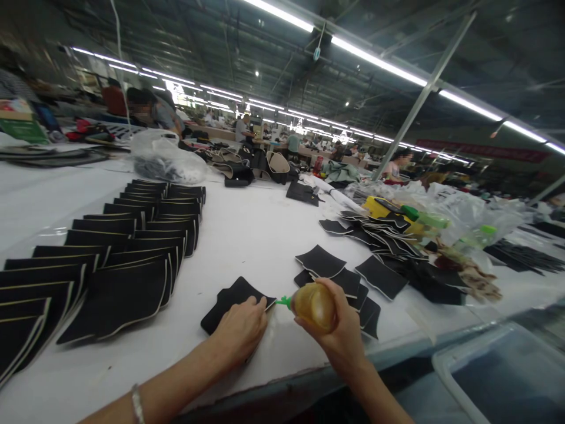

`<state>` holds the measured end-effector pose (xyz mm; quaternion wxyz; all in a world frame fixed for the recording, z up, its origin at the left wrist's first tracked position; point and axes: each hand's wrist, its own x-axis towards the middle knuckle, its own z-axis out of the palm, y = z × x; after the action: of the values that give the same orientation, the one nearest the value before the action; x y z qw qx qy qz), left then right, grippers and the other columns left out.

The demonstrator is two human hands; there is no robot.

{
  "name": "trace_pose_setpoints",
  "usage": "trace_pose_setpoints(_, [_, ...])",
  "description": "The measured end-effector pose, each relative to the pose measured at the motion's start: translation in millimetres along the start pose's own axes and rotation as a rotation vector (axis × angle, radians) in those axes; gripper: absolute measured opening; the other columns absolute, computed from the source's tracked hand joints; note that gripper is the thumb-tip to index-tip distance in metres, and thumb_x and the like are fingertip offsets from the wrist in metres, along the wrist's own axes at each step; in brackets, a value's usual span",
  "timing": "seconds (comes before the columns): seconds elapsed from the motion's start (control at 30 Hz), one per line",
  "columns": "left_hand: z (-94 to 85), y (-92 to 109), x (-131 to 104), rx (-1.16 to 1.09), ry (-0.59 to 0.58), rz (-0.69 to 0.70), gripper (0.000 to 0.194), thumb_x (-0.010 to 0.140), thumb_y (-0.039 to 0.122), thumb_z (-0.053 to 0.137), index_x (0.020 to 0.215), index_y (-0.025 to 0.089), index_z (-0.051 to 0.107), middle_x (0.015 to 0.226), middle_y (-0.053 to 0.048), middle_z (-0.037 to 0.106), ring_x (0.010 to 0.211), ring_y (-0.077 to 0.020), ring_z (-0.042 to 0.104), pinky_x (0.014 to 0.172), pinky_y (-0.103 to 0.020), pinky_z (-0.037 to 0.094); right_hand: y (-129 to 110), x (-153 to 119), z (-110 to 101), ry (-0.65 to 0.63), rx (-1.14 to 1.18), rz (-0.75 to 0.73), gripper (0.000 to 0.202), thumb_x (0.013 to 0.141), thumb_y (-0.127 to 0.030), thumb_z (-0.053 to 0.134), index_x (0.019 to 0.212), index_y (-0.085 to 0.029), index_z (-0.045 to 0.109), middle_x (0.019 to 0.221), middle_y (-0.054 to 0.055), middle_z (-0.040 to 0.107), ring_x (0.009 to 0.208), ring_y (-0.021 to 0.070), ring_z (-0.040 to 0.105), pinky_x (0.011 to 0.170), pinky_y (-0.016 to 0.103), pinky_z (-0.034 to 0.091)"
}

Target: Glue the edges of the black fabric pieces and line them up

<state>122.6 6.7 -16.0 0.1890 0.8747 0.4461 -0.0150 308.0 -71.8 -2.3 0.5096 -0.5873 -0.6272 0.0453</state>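
Near the front edge of the desk [247, 227], one black piece [236, 297] lies flat under the left hand [245, 321], its pale-edged right corner pointing toward the green nozzle [283, 301] of a bottle [315, 307]. The right hand [342, 321] has its fingers clamped around that bottle, which is tilted onto its side above the desk; whether the nozzle tip touches the corner or stops just beside it cannot be told. The left fingers press down on the piece; I cannot tell whether they pinch it.

Open room runs from the piece toward the far edge, a bare strip between two overlapping rows of black pieces [132, 288] on the left and the loose pieces [321, 261] on the right. The front edge slants up toward the right, with one clear bin [445, 359] beyond it.

The hand covers the near part of the flat piece, and the bottle and right hand hide some of the loose ones. The rows are cut off at the left and overlap too closely for a sure count; so does the heap [375, 232] toward the right edge.

At least four loose pieces overlap behind the bottle; one single piece [382, 277] lies just right of them. One bracelet [138, 403] circles the left wrist.
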Motion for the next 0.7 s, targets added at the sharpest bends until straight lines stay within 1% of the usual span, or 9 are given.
trace_pose_setpoints(0.07, [0.1,-1.0,-0.2,-0.008,-0.002,0.004,0.045,0.095,0.029,0.022,0.129,0.019,0.051,0.103,-0.012,0.06,0.086,-0.0249,0.064,0.076,-0.038,0.047,1.1,-0.4,-0.1,-0.029,-0.021,-0.041,0.061,0.07,-0.043,0.08,0.121,-0.024,0.051,0.113,0.008,0.061,0.1,0.0292,0.061,0.09,0.04,0.049])
trace_pose_setpoints(0.13, [0.7,-2.7,-0.2,-0.016,-0.002,0.016,0.046,0.094,0.028,0.024,0.131,0.019,0.049,0.103,-0.012,0.06,0.087,-0.0256,0.064,0.077,-0.038,0.047,1.1,-1.2,-0.5,-0.049,-0.023,-0.05,0.061,0.071,-0.042,0.08,0.121,-0.024,0.051,0.113,0.008,0.061,0.1,0.0289,0.061,0.09,0.04,0.048])
trace_pose_setpoints(0.3, [0.5,-5.5,-0.5,-0.027,-0.008,0.038,0.045,0.091,0.026,0.026,0.129,0.02,0.05,0.101,-0.011,0.06,0.088,-0.0271,0.064,0.077,-0.04,0.047,1.3,0.1,-0.8,-0.023,0.057,0.064,0.054,0.07,-0.041,0.08,0.115,-0.024,0.055,0.109,0.006,0.062,0.094,0.0275,0.061,0.084,0.038,0.05])
trace_pose_setpoints(0.43, [0.4,-6.3,-0.8,-0.027,-0.017,0.041,0.045,0.092,0.028,0.026,0.13,0.022,0.049,0.1,-0.01,0.059,0.086,-0.0256,0.064,0.076,-0.038,0.047,2.3,3.5,0.2,0.024,0.087,0.12,0.054,0.069,-0.041,0.08,0.113,-0.023,0.056,0.104,0.005,0.062,0.09,0.0269,0.06,0.081,0.037,0.049])
trace_pose_setpoints(0.6, [4.0,-9.4,-1.4,-0.03,-0.011,0.057,0.047,0.092,0.028,0.026,0.134,0.023,0.046,0.102,-0.01,0.058,0.086,-0.0244,0.063,0.078,-0.038,0.047,-0.2,3.3,-1.2,-0.053,0.133,0.17,0.053,0.068,-0.042,0.081,0.112,-0.023,0.057,0.104,0.004,0.062,0.09,0.0267,0.06,0.081,0.036,0.048])
trace_pose_setpoints(0.7, [3.7,-9.9,-2.4,-0.026,0.0,0.062,0.048,0.092,0.028,0.025,0.137,0.022,0.044,0.104,-0.01,0.058,0.086,-0.025,0.063,0.078,-0.039,0.047,0.5,5.5,-2.3,-0.035,0.14,0.197,0.053,0.068,-0.044,0.081,0.111,-0.023,0.057,0.098,0.003,0.062,0.087,0.026,0.059,0.078,0.035,0.048])
